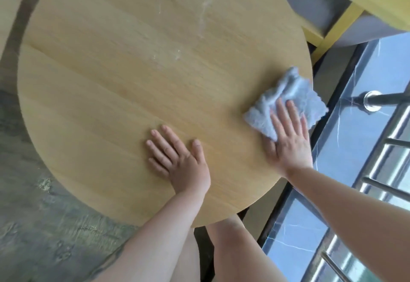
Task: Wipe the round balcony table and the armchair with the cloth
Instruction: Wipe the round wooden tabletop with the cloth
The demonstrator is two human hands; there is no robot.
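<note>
— What's closest to the camera?

— Two bare forearms and a pair of knees at the bottom edge, cut off by the frame. The knees sit just under the near rim of the round wooden table.

— And the hands?

— The left hand lies flat on the table near its near edge, fingers straight and spread, holding nothing. The right hand is also flat, its grip wide, fingers stretched out and pressing down on the cloth.

— Where exactly is the cloth?

— At the right rim of the table, a crumpled grey-blue rag, one corner hanging slightly past the edge. The palm covers its near corner.

— Anything on the tabletop farther out?

— Pale whitish smears toward the middle and a longer streak toward the far side.

— What surrounds the table?

— A grey patterned floor on the left. On the right, a dark marble ledge with a metal railing and a post base just beside the cloth's side of the table. Beyond the far right rim stands the armchair, grey cushions in a yellow frame.

— Is the armchair fully visible?

— No, only a corner; the rest is cut off, and it's blurred.
</note>
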